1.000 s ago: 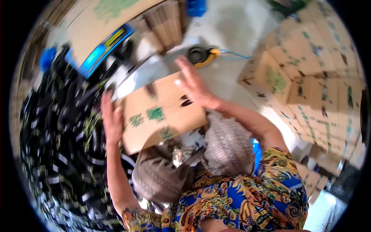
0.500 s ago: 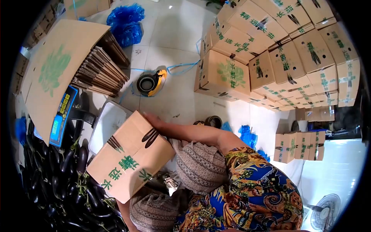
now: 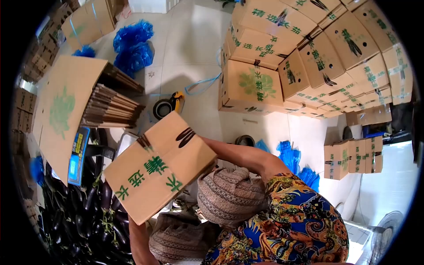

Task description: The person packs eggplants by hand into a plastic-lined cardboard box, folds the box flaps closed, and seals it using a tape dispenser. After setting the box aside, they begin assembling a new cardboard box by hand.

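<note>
A closed cardboard box with green characters and dark eggplant prints is tilted in front of my knees, held between my two hands. My right forearm reaches to its upper right side, where the box hides the fingers. At the lower corner, my left hand presses against the box from below, its fingers mostly out of sight. Partly covered by the box is the pale platform of a scale, whose blue display stands to the left. Loose eggplants are heaped left of the box.
A black-and-yellow tape dispenser lies on the floor beyond the box. Flattened cartons stand beside the scale. Stacked printed boxes fill the upper right. Blue plastic bags lie on the tiles, and a fan stands at lower right.
The cardboard box has lifted and shifted right, closer to me, with both hands moving along. My right hand's back, visible before, is now behind the box. The whole view has shifted slightly.
</note>
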`<action>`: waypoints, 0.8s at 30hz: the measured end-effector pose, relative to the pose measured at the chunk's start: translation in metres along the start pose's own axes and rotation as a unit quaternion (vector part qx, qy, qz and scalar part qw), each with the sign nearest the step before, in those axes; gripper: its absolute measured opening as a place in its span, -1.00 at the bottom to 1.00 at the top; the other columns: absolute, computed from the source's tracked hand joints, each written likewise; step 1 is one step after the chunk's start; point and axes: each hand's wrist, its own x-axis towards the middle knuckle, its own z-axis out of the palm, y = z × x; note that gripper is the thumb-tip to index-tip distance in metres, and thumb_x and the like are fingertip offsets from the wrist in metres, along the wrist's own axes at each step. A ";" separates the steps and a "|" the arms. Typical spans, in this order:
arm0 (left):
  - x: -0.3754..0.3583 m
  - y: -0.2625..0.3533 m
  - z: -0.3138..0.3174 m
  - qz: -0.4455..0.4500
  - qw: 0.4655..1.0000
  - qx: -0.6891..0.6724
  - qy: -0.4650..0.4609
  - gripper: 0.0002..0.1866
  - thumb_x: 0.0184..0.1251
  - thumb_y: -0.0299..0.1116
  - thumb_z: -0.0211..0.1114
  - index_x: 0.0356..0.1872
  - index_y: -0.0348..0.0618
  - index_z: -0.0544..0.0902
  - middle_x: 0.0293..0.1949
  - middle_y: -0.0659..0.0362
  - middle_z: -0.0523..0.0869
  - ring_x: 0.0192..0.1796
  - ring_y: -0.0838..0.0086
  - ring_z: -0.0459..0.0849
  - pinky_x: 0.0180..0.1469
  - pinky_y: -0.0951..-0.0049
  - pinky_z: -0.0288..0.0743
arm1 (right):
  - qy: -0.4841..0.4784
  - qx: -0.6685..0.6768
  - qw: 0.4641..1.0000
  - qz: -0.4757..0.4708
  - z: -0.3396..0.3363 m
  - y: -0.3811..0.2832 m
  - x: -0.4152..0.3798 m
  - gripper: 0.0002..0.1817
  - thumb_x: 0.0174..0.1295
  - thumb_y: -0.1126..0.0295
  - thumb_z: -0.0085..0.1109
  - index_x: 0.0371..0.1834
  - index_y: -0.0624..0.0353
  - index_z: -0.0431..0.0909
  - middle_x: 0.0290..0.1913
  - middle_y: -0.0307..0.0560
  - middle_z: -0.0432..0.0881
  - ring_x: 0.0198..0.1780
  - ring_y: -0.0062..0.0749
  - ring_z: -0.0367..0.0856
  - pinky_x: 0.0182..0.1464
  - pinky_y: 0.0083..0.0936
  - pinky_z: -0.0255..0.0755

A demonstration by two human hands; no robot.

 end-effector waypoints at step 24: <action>0.194 -0.091 0.370 -0.139 0.879 0.316 -0.329 -0.10 0.36 0.44 -0.18 0.48 -0.08 0.19 0.34 0.05 0.43 0.30 0.15 0.41 0.31 0.03 0.30 | 0.499 0.081 0.858 -0.094 -0.209 -0.118 -0.278 -0.41 0.46 -0.09 -0.21 0.25 0.19 0.36 -0.13 0.03 0.65 -0.24 -0.08 0.72 -0.12 -0.21 0.66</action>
